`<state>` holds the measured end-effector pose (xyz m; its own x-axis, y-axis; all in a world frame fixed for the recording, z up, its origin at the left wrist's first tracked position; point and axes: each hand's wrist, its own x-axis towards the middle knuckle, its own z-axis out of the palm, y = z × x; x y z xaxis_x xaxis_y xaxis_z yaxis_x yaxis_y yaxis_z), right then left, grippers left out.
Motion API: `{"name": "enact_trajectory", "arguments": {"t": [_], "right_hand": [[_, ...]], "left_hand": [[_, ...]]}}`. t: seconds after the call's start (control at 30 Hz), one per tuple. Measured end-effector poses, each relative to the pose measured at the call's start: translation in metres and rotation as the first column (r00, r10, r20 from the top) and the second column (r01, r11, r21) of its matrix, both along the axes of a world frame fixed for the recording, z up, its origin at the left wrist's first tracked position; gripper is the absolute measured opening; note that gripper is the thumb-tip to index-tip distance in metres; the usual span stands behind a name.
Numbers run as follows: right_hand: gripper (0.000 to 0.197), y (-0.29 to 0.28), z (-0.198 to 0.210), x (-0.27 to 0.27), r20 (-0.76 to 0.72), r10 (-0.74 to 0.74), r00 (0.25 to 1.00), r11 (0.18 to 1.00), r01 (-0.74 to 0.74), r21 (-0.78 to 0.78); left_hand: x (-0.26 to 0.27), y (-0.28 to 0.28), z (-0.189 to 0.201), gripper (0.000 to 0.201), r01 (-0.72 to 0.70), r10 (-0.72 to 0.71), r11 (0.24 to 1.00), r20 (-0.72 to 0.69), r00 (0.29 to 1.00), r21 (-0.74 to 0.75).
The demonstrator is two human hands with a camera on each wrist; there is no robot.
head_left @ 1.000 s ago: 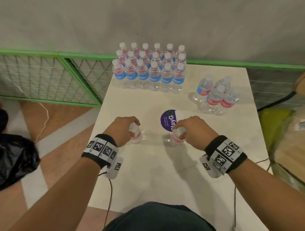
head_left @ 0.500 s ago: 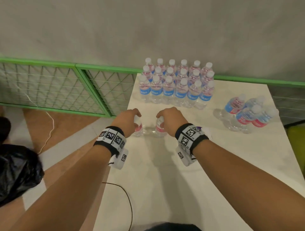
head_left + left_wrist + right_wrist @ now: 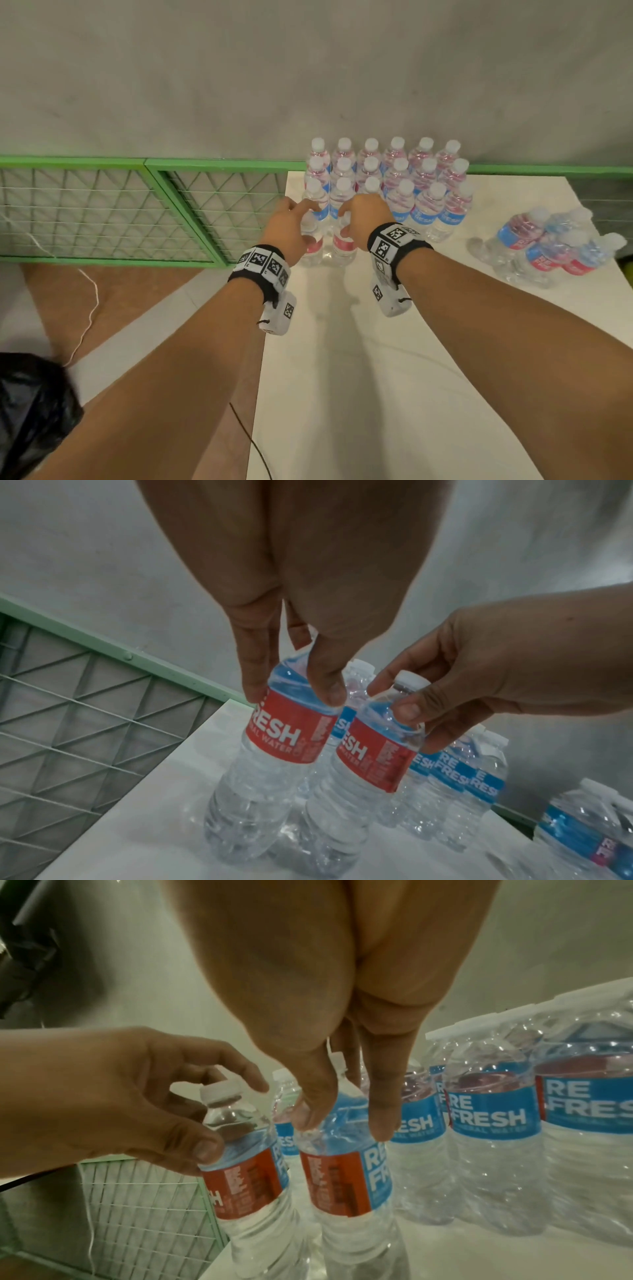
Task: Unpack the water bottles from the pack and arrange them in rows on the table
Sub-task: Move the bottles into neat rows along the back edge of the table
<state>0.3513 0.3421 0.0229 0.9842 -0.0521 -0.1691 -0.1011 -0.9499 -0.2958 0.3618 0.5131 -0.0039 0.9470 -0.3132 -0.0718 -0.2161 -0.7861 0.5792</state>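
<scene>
**Q:** On the white table [image 3: 394, 394], how many bottles stand, and where?

**A:** Eighteen upright water bottles form a block [image 3: 387, 181] at the far edge, against the grey wall [image 3: 308, 68]: three rows of six, each with a white cap. Just in front of the block's left end stand two more bottles, side by side and nearly touching. That makes twenty upright.

**Q:** What are the hands doing?

**A:** Each holds one of those two. The left hand [image 3: 286, 228] grips the left bottle [image 3: 270, 767] from above, thumb and fingers curled round its shoulder just above the red label. The right hand [image 3: 364, 219] pinches the right bottle [image 3: 363, 772] the same way, just below its cap. Both bottles look to stand on the table; actual contact is hard to confirm.

**Q:** And the pack?

**A:** To the right, well apart from the block, lies the remaining pack [image 3: 548, 246], bottles on their sides in clear wrap. About four caps show; the exact count is unclear through the plastic.

**Q:** Anything else hidden or cut off?

**A:** The hands cover the two front bottles' caps in the head view, and part of the block's front row. The table's near edge runs out of frame. Left of the table stand two green wire-mesh panels [image 3: 102, 212]; a black bag [image 3: 30, 411] is cut off at the lower left.
</scene>
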Motion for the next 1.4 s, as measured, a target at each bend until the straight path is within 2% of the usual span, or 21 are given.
{"name": "enact_trajectory", "arguments": {"t": [0.07, 0.13, 0.2, 0.27, 0.4, 0.5, 0.63, 0.73, 0.9, 1.0, 1.17, 1.4], "right_hand": [[0.038, 0.001, 0.001, 0.006, -0.004, -0.007, 1.0, 1.0, 0.007, -0.006], [0.037, 0.001, 0.002, 0.01, -0.005, -0.008, 1.0, 1.0, 0.008, -0.008], [0.036, 0.002, 0.002, 0.012, -0.002, -0.007, 1.0, 1.0, 0.007, -0.017], [0.037, 0.003, 0.002, 0.012, -0.001, -0.005, 1.0, 1.0, 0.005, -0.026], [0.039, 0.004, 0.006, 0.013, -0.012, -0.01, 1.0, 0.999, 0.01, -0.03], [0.041, 0.003, 0.008, 0.014, -0.025, -0.015, 1.0, 1.0, 0.014, -0.028], [0.04, 0.003, 0.008, 0.015, -0.024, -0.009, 1.0, 0.999, 0.008, -0.04], [0.038, 0.003, 0.01, 0.014, -0.022, 0.002, 1.0, 0.999, -0.004, -0.053], [0.032, 0.003, 0.013, 0.014, -0.027, 0.018, 0.999, 0.997, -0.02, -0.073], [0.031, 0.004, 0.014, 0.014, -0.032, 0.03, 0.999, 0.995, -0.033, -0.094], [0.033, 0.003, 0.016, 0.015, -0.039, 0.015, 0.999, 0.995, -0.019, -0.093], [0.048, 0.008, 0.018, 0.016, -0.046, 0.017, 0.999, 0.993, -0.023, -0.119]], "left_hand": [[0.004, 0.0, -0.002, 0.068, -0.026, 0.021, 0.993, -0.036, 0.999, -0.118], [0.008, 0.001, -0.007, 0.068, -0.053, 0.042, 0.972, -0.051, 0.998, -0.229], [0.013, 0.004, -0.011, 0.065, -0.062, 0.051, 0.964, -0.049, 0.998, -0.259], [0.017, 0.004, -0.01, 0.059, -0.063, 0.064, 0.97, -0.002, 0.998, -0.236], [0.021, -0.007, 0.003, 0.053, -0.151, 0.166, 0.975, 0.087, 0.982, -0.164], [0.028, -0.014, 0.011, 0.04, -0.109, 0.111, 0.994, 0.081, 0.99, -0.026], [0.032, -0.012, 0.015, 0.025, -0.015, 0.016, 1.0, 0.063, 0.998, -0.026], [0.03, -0.01, 0.018, 0.028, 0.042, -0.041, 0.999, 0.044, 0.998, -0.025], [0.032, -0.008, 0.015, 0.046, -0.065, 0.064, 0.997, 0.031, 0.997, 0.048], [0.031, -0.011, 0.014, 0.04, -0.048, 0.047, 0.991, 0.015, 0.999, 0.125], [0.034, -0.013, 0.011, 0.039, -0.062, 0.062, 0.992, 0.005, 0.998, 0.108], [0.033, -0.014, 0.01, 0.038, -0.032, 0.03, 0.993, 0.025, 0.999, 0.113]]}}
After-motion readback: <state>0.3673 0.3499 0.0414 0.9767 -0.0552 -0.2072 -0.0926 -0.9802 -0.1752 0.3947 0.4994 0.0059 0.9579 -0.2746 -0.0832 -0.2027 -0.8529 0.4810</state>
